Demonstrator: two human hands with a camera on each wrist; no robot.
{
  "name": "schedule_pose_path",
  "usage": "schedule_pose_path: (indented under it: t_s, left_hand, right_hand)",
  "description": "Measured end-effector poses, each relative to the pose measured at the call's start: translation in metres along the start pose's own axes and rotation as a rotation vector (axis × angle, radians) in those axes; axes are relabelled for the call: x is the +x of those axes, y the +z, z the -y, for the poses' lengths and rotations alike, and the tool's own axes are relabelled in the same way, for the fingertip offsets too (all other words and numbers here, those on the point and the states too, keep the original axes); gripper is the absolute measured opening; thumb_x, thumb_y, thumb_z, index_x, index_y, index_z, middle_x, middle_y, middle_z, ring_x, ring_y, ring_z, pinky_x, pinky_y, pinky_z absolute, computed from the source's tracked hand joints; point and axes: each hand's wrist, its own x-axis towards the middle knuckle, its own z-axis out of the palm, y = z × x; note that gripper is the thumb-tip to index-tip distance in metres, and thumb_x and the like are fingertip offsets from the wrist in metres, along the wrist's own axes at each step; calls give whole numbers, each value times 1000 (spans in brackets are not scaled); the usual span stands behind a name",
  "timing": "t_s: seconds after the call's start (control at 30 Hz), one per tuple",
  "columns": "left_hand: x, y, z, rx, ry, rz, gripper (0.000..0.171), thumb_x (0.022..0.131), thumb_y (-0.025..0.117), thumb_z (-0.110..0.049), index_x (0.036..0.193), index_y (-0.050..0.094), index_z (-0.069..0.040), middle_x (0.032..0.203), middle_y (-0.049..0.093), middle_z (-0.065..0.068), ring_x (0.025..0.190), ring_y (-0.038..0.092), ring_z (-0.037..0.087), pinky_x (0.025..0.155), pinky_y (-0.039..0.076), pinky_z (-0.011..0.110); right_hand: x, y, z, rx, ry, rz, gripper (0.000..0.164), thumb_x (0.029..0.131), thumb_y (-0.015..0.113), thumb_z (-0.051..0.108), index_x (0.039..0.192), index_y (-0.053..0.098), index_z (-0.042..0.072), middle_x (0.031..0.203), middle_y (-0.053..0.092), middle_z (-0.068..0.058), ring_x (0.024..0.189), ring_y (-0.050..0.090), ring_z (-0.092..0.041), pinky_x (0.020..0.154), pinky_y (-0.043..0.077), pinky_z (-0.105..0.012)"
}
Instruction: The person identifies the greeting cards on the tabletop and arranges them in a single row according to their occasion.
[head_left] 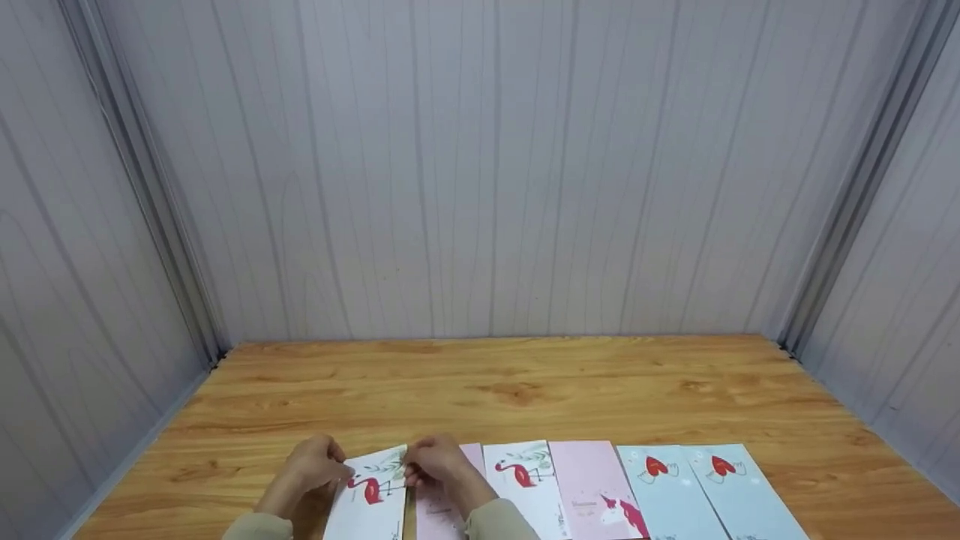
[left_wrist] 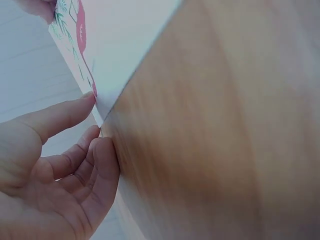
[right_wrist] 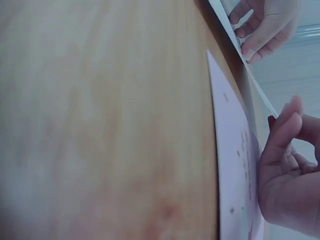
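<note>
A white card with a red flamingo print (head_left: 369, 491) is at the left end of a row, slightly tilted. My left hand (head_left: 311, 461) pinches its upper left corner; in the left wrist view the thumb (left_wrist: 75, 112) lies on top with the fingers below. At the upper right corner, my right hand (head_left: 441, 466) pinches the same card, whose edge appears raised off the table in the right wrist view. Under my right hand and forearm lies a pink card (head_left: 472, 454), partly covered.
Rightward along the row lie another flamingo card (head_left: 525, 495), a pink unicorn card (head_left: 592, 480) and two pale blue cards with red winged hearts, one left (head_left: 664, 499), one right (head_left: 742, 495). The wooden table (head_left: 517, 367) meets a pale panelled wall (head_left: 487, 187) behind.
</note>
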Motion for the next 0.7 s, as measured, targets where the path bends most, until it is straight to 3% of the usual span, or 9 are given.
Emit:
schedule_pose_path:
  t_s: [0.37, 0.53, 0.7]
  left_hand:
    - [0, -1, 0, -242, -62, 48, 11, 87, 57, -9, 83, 61, 0, 71, 54, 5, 59, 48, 16, 52, 40, 25]
    - [-1, -2, -2, -353, -64, 44, 18, 91, 52, -12, 91, 61, 4, 73, 59, 8, 62, 53, 18, 56, 44, 29]
    - [0, -6, -6, -490, -56, 49, 25, 93, 48, -13, 101, 55, 11, 84, 63, 14, 74, 60, 23, 67, 48, 36]
  right_hand:
    - [1, -15, -1, 130, -9, -21, 7, 84, 57, 5, 81, 61, 2, 59, 51, 0, 46, 45, -4, 43, 37, -14]
    - [-2, -23, 1, 67, -28, 37, 8, 84, 58, 9, 81, 63, 3, 56, 51, 1, 45, 45, -4, 44, 37, -15]
    - [-6, -31, 3, -20, -43, 74, 11, 85, 60, 14, 86, 65, 4, 60, 53, 1, 49, 48, -6, 47, 38, -18]
